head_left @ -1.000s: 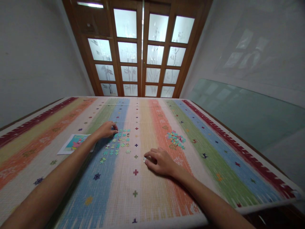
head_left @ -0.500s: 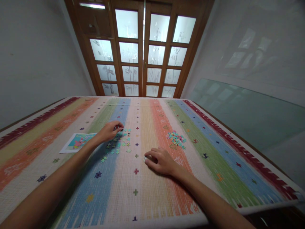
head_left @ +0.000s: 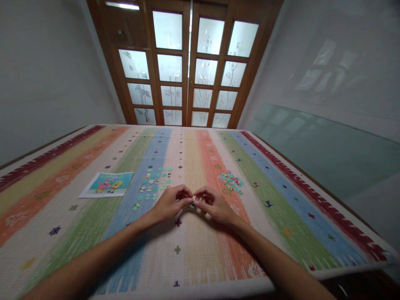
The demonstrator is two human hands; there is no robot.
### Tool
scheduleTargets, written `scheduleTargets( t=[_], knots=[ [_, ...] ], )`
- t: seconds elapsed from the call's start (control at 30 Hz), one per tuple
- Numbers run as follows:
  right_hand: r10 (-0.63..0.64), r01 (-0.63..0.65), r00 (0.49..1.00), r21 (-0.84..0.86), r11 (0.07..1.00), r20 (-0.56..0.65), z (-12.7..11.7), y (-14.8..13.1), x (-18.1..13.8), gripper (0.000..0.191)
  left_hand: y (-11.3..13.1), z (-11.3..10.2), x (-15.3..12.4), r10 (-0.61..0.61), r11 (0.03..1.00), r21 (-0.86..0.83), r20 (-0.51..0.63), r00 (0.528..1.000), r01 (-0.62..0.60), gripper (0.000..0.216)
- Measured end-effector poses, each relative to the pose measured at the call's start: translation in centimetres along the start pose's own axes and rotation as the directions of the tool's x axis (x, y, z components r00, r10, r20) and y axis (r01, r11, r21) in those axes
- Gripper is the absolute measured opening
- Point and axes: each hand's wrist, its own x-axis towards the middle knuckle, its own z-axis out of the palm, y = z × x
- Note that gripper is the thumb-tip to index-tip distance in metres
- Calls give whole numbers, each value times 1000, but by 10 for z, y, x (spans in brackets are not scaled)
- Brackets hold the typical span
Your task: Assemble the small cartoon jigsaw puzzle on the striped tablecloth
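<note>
My left hand [head_left: 172, 202] and my right hand [head_left: 215, 205] meet fingertip to fingertip over the yellow stripe of the cloth. Both are closed in a pinch around a small jigsaw puzzle piece [head_left: 191, 204], mostly hidden by the fingers. Just beyond my left hand, loose puzzle pieces [head_left: 155, 181] lie spread in rough rows on the blue and pale stripes. To the right of my right hand sits a heap of overlapping puzzle pieces [head_left: 231, 182]. Left of the rows is a picture sheet [head_left: 108, 184] with pink and yellow cartoon figures on turquoise.
A striped, patterned tablecloth [head_left: 200, 250] covers the large table. Wooden doors with frosted panes [head_left: 189, 66] stand behind its far edge. A pale green glass panel [head_left: 325, 146] borders the right side, against the wall.
My left hand has come from the rows of pieces, right and nearer, to meet my right hand. The right hand has stayed almost in place. The picture sheet is now uncovered.
</note>
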Motion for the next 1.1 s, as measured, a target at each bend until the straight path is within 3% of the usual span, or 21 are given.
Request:
scheduleTargets(
  t=[0.13, 0.3, 0.4, 0.63, 1.1],
  knots=[
    [13, -13, 1000, -116, 993, 1, -2, -3, 0, 29, 0, 1, -4, 3, 999, 33, -43, 999, -1, 7],
    [-74, 65, 997, -346, 936, -15, -5, -1, 0, 12, -1, -1, -20, 114, 948, 304, -51, 992, -93, 12],
    [-101, 87, 995, -424, 902, -11, -5, 3, 0, 10, -8, 2, -30, 165, 914, 379, -27, 986, -143, 16],
    [-171, 167, 984, -583, 795, 48, -3, 3, -1, 9, -17, 11, -35, 212, 901, 384, 13, 977, -201, 20],
    [-188, 185, 980, -629, 755, 62, -3, 0, -3, 4, -18, 14, -36, 201, 919, 358, -58, 978, -168, 14]
  ],
)
